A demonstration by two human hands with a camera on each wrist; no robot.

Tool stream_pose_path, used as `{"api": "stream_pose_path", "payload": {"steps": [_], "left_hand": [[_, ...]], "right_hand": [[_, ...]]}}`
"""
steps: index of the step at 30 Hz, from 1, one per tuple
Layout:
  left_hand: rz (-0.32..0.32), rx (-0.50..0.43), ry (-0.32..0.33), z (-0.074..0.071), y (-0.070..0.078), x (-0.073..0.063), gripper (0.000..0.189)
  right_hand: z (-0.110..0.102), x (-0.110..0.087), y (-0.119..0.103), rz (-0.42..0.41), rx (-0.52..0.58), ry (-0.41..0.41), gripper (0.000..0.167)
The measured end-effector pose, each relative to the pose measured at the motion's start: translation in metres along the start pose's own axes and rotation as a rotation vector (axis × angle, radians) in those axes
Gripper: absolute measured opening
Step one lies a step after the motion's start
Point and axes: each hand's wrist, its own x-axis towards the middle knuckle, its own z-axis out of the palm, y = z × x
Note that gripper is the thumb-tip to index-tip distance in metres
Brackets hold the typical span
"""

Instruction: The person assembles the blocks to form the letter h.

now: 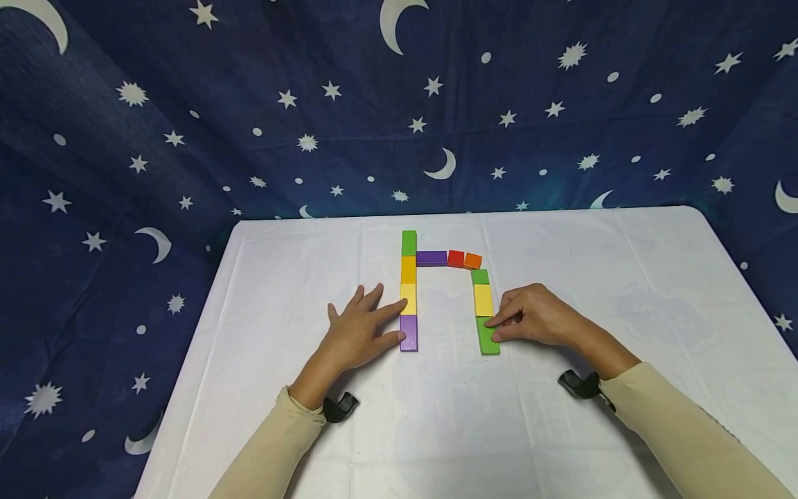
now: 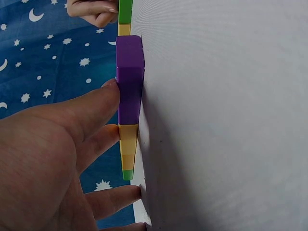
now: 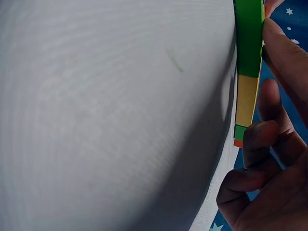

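Note:
My left hand (image 1: 355, 336) has its fingers spread, with the thumb tip on a purple block (image 1: 409, 339) and the index fingertip on the light yellow block (image 1: 406, 291) above it. An orange-yellow block (image 1: 408, 270) and a green block (image 1: 409, 242) continue that column upward. My right hand (image 1: 536, 315) touches the top of a long green block (image 1: 489, 345) with thumb and index fingertips. The right hand's other fingers are bent beside it, clear of the block in the right wrist view. A yellow block (image 1: 483, 299) and a small green block (image 1: 480, 276) stand in line beyond.
A dark purple block (image 1: 431, 258), a red block (image 1: 456, 258) and a tilted orange block (image 1: 473, 261) run between the two columns near the top. Everything lies on a white-covered table (image 1: 299, 270). Behind it hangs a dark blue star-and-moon cloth (image 1: 349, 62).

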Motion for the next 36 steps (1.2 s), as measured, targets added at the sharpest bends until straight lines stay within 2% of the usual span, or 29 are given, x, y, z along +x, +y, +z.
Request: {"api": "stream_pose_path", "payload": {"steps": [24, 36], "left_hand": [[0.003, -0.007, 0.007, -0.0009, -0.0003, -0.0018, 0.061], [0.0, -0.01, 0.005, -0.0015, -0.0002, -0.0001, 0.061]], "right_hand": [[-0.0002, 0.0038, -0.0055, 0.01, -0.063, 0.002, 0.027], [-0.0004, 0.0033, -0.0024, 0.015, -0.022, -0.002, 0.029]]}}
